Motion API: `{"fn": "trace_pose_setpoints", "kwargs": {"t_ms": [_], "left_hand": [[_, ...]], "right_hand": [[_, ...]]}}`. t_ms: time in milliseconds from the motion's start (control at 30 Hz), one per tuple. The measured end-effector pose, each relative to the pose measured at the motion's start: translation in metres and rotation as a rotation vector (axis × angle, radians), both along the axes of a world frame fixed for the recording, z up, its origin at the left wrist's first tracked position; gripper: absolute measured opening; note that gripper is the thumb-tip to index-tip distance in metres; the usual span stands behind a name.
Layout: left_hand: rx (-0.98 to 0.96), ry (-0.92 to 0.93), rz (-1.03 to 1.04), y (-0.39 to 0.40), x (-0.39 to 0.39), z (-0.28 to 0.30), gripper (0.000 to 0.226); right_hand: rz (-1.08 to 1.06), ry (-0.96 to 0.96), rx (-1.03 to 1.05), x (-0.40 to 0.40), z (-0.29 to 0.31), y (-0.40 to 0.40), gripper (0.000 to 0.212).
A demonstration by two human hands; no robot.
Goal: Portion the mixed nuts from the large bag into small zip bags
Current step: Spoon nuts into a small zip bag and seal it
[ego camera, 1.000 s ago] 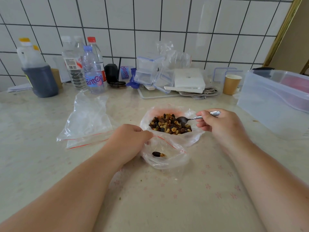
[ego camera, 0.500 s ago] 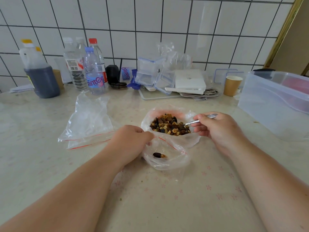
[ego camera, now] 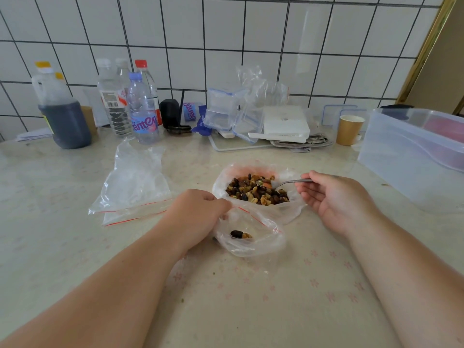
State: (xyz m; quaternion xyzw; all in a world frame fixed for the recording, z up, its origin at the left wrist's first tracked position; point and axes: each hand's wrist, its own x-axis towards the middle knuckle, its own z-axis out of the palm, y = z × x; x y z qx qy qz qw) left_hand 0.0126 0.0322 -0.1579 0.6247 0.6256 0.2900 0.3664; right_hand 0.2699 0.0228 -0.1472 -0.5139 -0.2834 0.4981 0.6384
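Lifting a loaded spoon (ego camera: 266, 184) over the mixed nuts (ego camera: 256, 190) in the large bag (ego camera: 296, 209), the right hand (ego camera: 334, 199) is pinching its handle; the left hand (ego camera: 198, 212) is gripping the small zip bag (ego camera: 266, 244) open on the worktop (ego camera: 251, 310). Keeping the spoon level should prevent spills.

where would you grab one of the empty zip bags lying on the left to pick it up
Pinch the near edge of the top empty zip bag at its red zip strip, coming from the front with the left hand. The bags lie flat with the stiffer strip toward the person; the film behind is limp and likely slippery.
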Motion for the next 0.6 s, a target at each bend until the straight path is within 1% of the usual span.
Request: {"fn": "trace_pose_setpoints", "kwargs": {"t_ms": [167,333,467,600], "left_hand": [[-0.009,0.001,0.002,-0.001,0.000,0.001,0.034],[-0.023,-0.015,0.005,-0.001,-0.001,0.001,0.035],[-0.029,-0.022,0.004,0.000,-0.001,0.001,0.033],[-0.022,0.031,0.016,0.000,0.000,0.000,0.036]], "right_hand": [[0.012,0.043,-0.001,-0.003,0.008,-0.006,0.021],[0.120,-0.009,0.032,-0.010,0.023,-0.020,0.025],[0.258,-0.211,0.077,-0.021,0.029,-0.034,0.026],[0.389,-0.426,0.211,-0.028,0.029,-0.041,0.024]]}}
